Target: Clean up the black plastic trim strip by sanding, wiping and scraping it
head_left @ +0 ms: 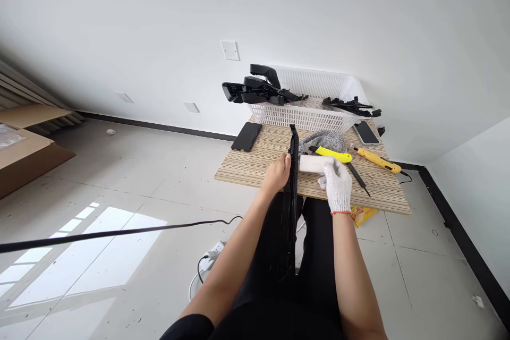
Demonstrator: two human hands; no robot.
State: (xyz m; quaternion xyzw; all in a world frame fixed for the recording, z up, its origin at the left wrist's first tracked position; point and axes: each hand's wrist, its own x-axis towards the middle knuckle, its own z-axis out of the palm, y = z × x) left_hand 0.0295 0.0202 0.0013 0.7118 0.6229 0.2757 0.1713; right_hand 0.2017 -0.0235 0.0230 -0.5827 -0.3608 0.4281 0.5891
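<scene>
Holding a long black plastic trim part [292, 180] upright with bare left hand [278, 174] wrapped round it, gloved right hand [338, 185] gripping a white block [314, 164] against it; looks mid-sanding, steady strokes needed.

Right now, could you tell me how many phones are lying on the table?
2: one phone near the table's far left corner, another phone at the far right beside the white basket. Others could be hidden.

The striped wooden tabletop's [255, 167] left part is left bare; the right is crowded by a yellow utility knife [331, 154] and a white plastic basket [311, 111].
</scene>
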